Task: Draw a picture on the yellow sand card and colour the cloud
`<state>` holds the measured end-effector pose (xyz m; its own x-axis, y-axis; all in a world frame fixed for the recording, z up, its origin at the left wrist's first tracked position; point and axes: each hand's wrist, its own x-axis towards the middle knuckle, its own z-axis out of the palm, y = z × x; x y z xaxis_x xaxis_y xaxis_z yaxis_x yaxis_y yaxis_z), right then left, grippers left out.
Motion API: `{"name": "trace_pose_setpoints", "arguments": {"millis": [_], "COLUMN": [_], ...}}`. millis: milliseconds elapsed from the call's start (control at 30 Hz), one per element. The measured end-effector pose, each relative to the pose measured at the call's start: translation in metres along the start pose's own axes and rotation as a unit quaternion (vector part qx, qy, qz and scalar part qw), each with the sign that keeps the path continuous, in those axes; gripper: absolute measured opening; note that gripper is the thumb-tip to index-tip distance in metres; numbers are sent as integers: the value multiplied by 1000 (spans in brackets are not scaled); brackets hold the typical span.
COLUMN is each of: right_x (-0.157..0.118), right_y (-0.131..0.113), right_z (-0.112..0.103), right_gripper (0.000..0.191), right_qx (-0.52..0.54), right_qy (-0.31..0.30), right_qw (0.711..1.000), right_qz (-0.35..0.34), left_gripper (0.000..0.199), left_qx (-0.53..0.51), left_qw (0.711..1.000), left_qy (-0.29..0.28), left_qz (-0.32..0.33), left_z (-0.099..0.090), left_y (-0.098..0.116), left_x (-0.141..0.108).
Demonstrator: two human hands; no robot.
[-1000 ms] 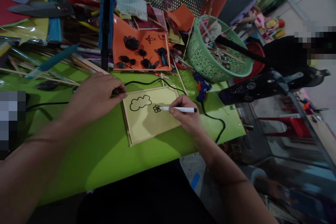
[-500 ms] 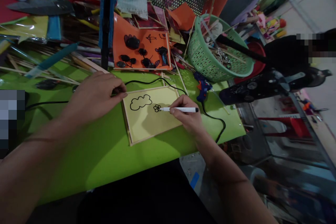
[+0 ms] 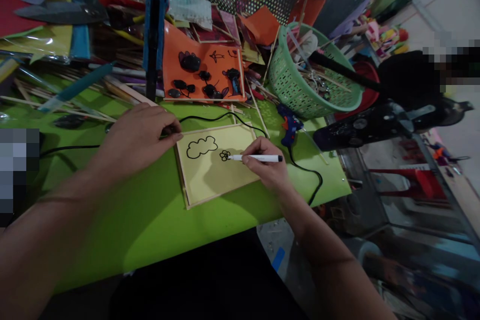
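Observation:
In the head view, a yellow card (image 3: 210,180) edged with thin wooden sticks lies on the green tabletop. It bears a black cloud outline (image 3: 201,147) and a small flower drawing (image 3: 225,155). My right hand (image 3: 267,162) grips a white marker (image 3: 258,158) between thumb and fingers, its tip touching the flower and its dark end pointing right. At the card's upper left corner is my left hand (image 3: 144,132), thumb and bent index finger closed together on the stick edge. Its other fingers are partly hidden.
Beyond the card lie an orange framed picture (image 3: 225,67) with dark shapes, a blue glue gun (image 3: 289,125) with its black cord, and a green basket (image 3: 311,85) of tools. Scissors (image 3: 67,12), sticks and papers crowd the upper left. A black metal stand (image 3: 360,122) is at right.
The marker and my right hand have shifted very slightly, with the tip still at the flower. My left hand stays at the card's corner.

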<state>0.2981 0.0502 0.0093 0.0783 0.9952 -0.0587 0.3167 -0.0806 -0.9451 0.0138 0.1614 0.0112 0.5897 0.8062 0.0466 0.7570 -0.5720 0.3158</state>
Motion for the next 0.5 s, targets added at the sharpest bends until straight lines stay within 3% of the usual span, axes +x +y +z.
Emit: {"name": "trace_pose_setpoints", "arguments": {"millis": [500], "right_x": [0], "right_y": [4], "right_z": [-1], "right_gripper": [13], "right_qx": [9], "right_qy": [10], "right_qw": [1000], "right_qz": [0], "left_gripper": [30], "left_qx": [-9], "left_qw": [1000], "left_qy": [3], "left_qz": [3], "left_z": [0], "left_y": [-1], "left_x": [0]}}
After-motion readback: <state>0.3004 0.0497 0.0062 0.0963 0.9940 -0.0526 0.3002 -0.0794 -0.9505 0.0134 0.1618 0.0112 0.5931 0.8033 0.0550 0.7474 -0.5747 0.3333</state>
